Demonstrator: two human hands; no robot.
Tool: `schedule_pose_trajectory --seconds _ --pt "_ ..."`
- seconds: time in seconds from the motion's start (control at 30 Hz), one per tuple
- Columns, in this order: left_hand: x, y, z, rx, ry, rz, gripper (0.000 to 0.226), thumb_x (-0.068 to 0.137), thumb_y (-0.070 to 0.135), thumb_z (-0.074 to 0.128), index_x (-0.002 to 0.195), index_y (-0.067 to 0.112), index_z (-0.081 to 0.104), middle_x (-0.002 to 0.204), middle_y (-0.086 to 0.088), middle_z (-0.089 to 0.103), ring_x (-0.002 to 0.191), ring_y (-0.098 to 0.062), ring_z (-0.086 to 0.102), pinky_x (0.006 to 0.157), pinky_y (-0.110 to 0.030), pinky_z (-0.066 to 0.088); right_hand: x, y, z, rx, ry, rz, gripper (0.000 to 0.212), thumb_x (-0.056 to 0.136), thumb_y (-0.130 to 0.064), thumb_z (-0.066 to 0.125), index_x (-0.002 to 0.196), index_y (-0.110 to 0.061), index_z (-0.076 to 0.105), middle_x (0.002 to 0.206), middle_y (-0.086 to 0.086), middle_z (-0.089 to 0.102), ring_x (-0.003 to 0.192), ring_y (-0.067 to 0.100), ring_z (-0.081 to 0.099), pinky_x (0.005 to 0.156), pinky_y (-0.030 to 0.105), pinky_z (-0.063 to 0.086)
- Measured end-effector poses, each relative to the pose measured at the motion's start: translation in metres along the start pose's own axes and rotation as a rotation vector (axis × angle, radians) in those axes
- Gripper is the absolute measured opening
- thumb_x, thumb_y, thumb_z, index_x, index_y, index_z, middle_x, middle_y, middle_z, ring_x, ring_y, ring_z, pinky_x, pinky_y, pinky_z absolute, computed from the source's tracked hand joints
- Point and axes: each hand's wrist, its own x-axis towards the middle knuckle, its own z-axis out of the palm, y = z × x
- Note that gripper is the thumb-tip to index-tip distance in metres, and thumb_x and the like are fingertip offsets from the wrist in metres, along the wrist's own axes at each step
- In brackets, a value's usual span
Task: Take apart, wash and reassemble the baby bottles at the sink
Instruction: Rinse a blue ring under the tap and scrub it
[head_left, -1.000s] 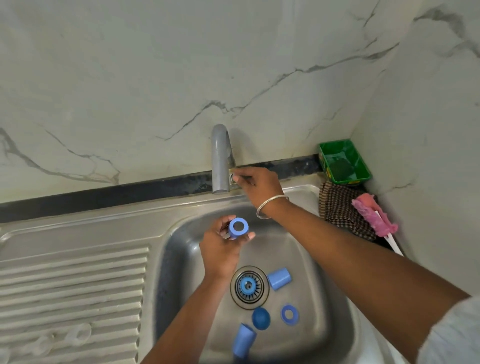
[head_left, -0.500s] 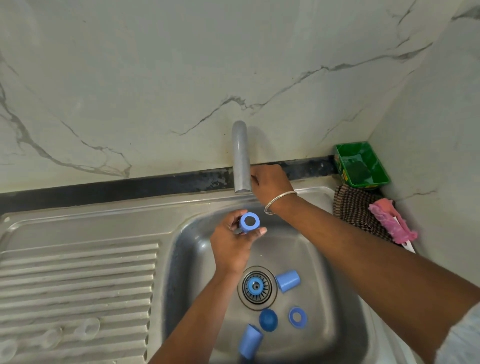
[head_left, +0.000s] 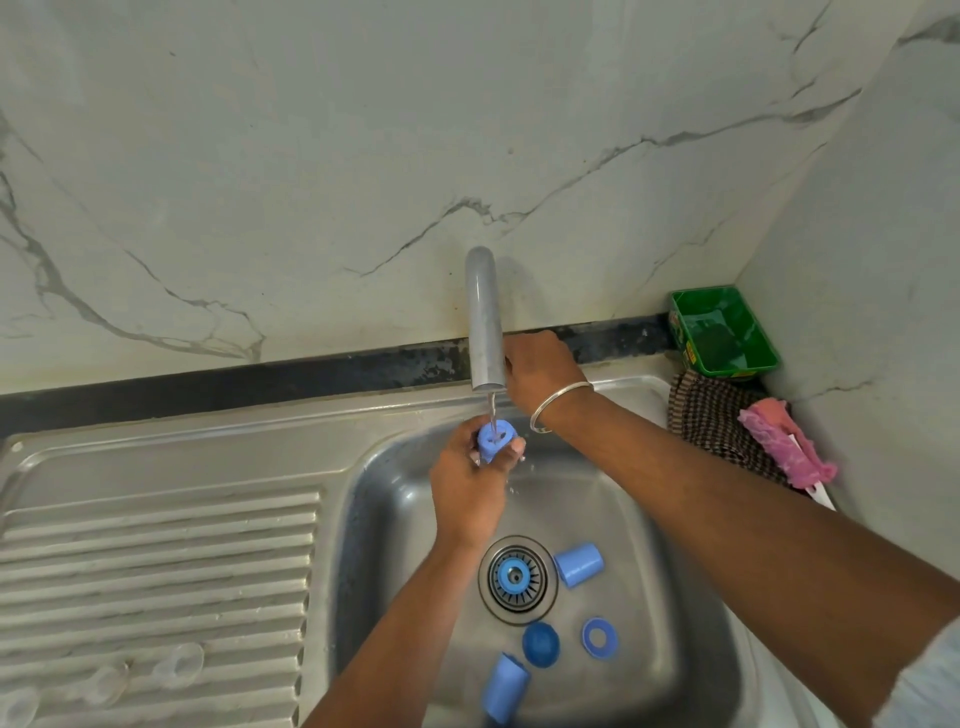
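Head view: in the sink (head_left: 395, 499), two blue caps (head_left: 578, 565), a dome (head_left: 541, 643) and a ring (head_left: 600, 637) near the drain (head_left: 517, 578). Left hand (head_left: 470, 491) clamped on a blue collar (head_left: 494, 440) under the tap (head_left: 486, 319) stream; right hand (head_left: 543, 371) curled at the tap's side, grip hidden. Green tub (head_left: 723, 330), cloth (head_left: 711, 415), pink brush (head_left: 784, 444) in the marble corner. Clear teats (head_left: 179, 665) on the drainboard
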Motion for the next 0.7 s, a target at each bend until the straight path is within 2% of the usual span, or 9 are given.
schedule_pose_trajectory --seconds 0.07,0.13,0.23,0.33,0.43,0.5,0.57,0.63,0.7 --pt "-0.004 0.005 0.001 -0.062 -0.020 -0.096 0.013 0.093 0.014 0.068 0.103 0.021 0.068 0.092 0.005 0.072 0.087 -0.012 0.067 0.075 -0.017 0.053 0.000 0.000 0.001 -0.004 0.001 0.001 0.028 0.101 -0.017 0.043 0.097 0.000 0.064 0.098 0.020 0.067 0.093 0.036 0.060 0.069 0.030 0.035" --pt "-0.006 0.014 0.002 -0.209 -0.064 -0.273 0.008 0.100 0.019 0.057 0.097 0.023 0.064 0.088 0.003 0.068 0.081 -0.012 0.062 0.066 -0.020 0.049 0.001 0.001 0.003 -0.001 0.006 -0.001 0.029 0.101 -0.019 0.043 0.098 -0.001 0.065 0.099 0.019 0.067 0.093 0.036 0.060 0.071 0.032 0.037" --pt "-0.001 0.026 0.007 -0.388 -0.060 -0.555 0.025 0.103 0.032 0.047 0.092 0.017 0.063 0.083 -0.005 0.071 0.071 -0.014 0.059 0.063 -0.028 0.043 0.003 0.002 0.004 -0.006 0.018 -0.004 0.029 0.101 -0.021 0.044 0.097 -0.003 0.065 0.100 0.019 0.068 0.093 0.037 0.060 0.069 0.030 0.033" --pt "-0.001 0.033 0.008 -0.592 -0.052 -0.769 0.033 0.100 0.034 0.047 0.095 0.007 0.066 0.073 -0.010 0.071 0.053 -0.013 0.053 0.053 -0.023 0.042 0.005 0.003 0.004 -0.002 0.007 0.006 0.028 0.101 -0.022 0.045 0.101 -0.005 0.066 0.101 0.018 0.068 0.093 0.036 0.060 0.069 0.029 0.033" --pt "-0.002 0.033 0.003 -0.717 -0.057 -0.830 0.034 0.100 0.035 0.051 0.107 0.006 0.066 0.083 -0.015 0.074 0.056 -0.016 0.061 0.050 -0.021 0.048 0.003 0.006 0.010 0.060 0.012 0.005 0.022 0.098 -0.021 0.048 0.100 -0.008 0.065 0.098 0.015 0.068 0.092 0.035 0.062 0.069 0.029 0.037" --pt "-0.001 0.031 0.000 -0.765 -0.053 -0.836 0.037 0.100 0.038 0.053 0.109 0.005 0.066 0.085 -0.016 0.074 0.061 -0.019 0.066 0.051 -0.022 0.052 -0.003 0.012 0.022 0.208 0.046 0.003 0.019 0.093 -0.021 0.054 0.107 -0.012 0.064 0.101 0.011 0.070 0.096 0.032 0.064 0.074 0.028 0.044" --pt "-0.002 0.028 -0.003 -0.792 -0.038 -0.829 0.037 0.100 0.039 0.054 0.103 0.005 0.066 0.081 -0.015 0.073 0.062 -0.020 0.069 0.053 -0.024 0.056 -0.022 0.015 0.036 0.377 0.087 0.039 0.035 0.088 -0.032 0.061 0.122 -0.023 0.060 0.111 0.002 0.070 0.104 0.022 0.065 0.086 0.031 0.051" --pt "-0.002 0.026 -0.006 -0.811 -0.020 -0.811 0.035 0.101 0.038 0.053 0.102 0.006 0.067 0.080 -0.013 0.073 0.065 -0.020 0.071 0.058 -0.028 0.059 -0.044 0.014 0.049 0.441 0.109 0.027 0.044 0.083 -0.041 0.068 0.125 -0.028 0.060 0.115 -0.004 0.069 0.106 0.014 0.064 0.090 0.033 0.054" --pt "-0.002 0.027 -0.007 -0.801 -0.027 -0.807 0.038 0.103 0.038 0.050 0.108 0.005 0.068 0.087 -0.013 0.074 0.072 -0.020 0.072 0.066 -0.030 0.060 -0.061 0.016 0.059 0.423 0.081 -0.044 0.044 0.078 -0.033 0.076 0.119 -0.022 0.064 0.109 -0.002 0.070 0.100 0.012 0.064 0.087 0.029 0.055"
